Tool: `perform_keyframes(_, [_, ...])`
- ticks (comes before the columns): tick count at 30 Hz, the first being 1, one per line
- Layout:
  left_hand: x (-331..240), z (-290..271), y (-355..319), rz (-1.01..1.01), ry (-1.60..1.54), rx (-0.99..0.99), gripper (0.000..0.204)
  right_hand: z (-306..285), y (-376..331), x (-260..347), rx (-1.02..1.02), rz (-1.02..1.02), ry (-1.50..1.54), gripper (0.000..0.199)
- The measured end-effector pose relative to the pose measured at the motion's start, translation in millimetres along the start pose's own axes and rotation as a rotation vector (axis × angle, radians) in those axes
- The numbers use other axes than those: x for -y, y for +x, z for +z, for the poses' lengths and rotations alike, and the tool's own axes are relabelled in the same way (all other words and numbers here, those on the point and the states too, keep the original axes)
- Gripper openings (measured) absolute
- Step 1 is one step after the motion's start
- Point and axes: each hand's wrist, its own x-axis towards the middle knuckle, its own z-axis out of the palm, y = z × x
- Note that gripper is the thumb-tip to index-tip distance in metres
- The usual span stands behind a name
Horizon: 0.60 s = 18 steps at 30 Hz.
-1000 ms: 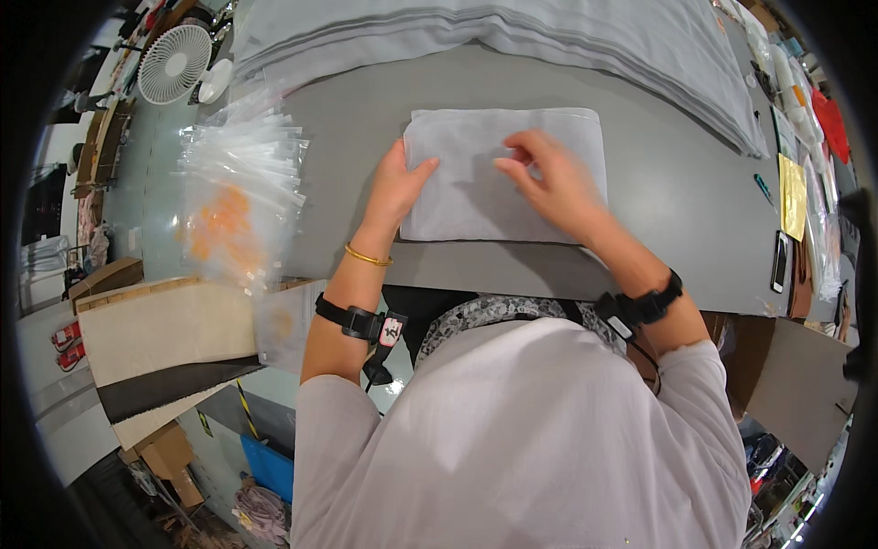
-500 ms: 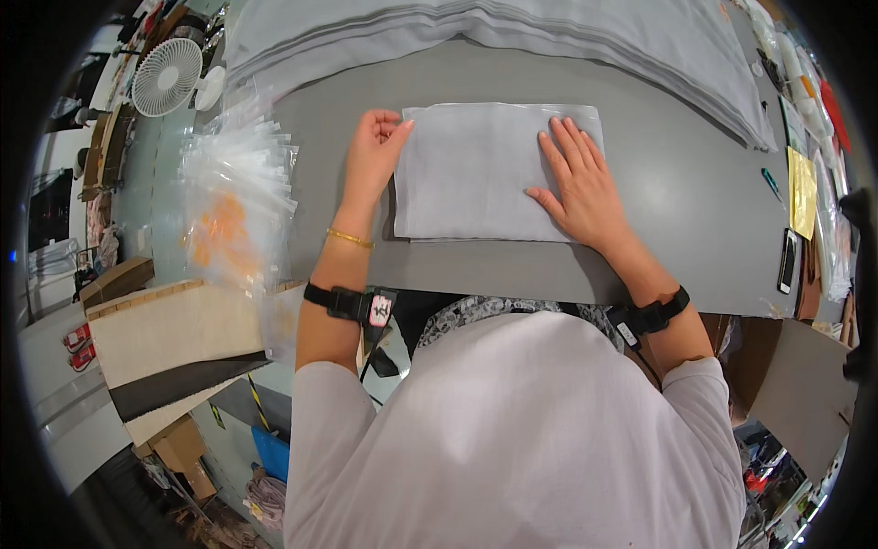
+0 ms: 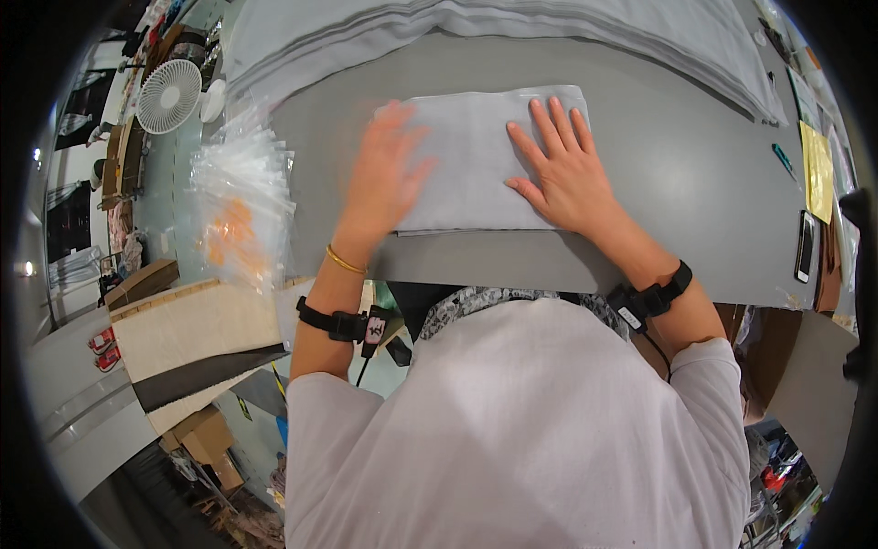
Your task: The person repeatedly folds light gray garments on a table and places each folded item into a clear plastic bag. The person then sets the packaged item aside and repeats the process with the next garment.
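A folded piece of light grey fabric (image 3: 462, 169) lies flat on the grey table, with a clear plastic edge showing along its top and upper right corner, like a bag around it. My right hand (image 3: 567, 174) rests flat on its right part, fingers spread. Over the fabric's left edge is my left hand (image 3: 384, 169), smeared by motion; its fingers look apart with nothing seen between them. Whether it touches the fabric I cannot tell.
A pile of clear plastic bags (image 3: 242, 192) with orange marks lies at the table's left side. Large layered grey fabric (image 3: 549, 18) spans the far edge. A white fan (image 3: 171, 96) stands far left. A phone (image 3: 804, 247), a green pen-like tool (image 3: 783, 159) and a yellow packet (image 3: 817, 172) are at right.
My left hand has gone from curled fingers at the fabric's upper left corner to a blurred, more spread hand over its left edge. My right hand stays flat on the fabric, fingers slightly wider apart.
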Motion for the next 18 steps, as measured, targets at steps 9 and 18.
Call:
perform_keyframes(9, [-79, 23, -27, -0.285, -0.007, 0.148, 0.109, -26, 37, -40, 0.122, -0.032, -0.141, 0.076])
perform_keyframes(18, [20, -38, -75, -0.579, -0.255, -0.405, 0.019, 2, 39, 77, 0.124, -0.215, 0.103, 0.065])
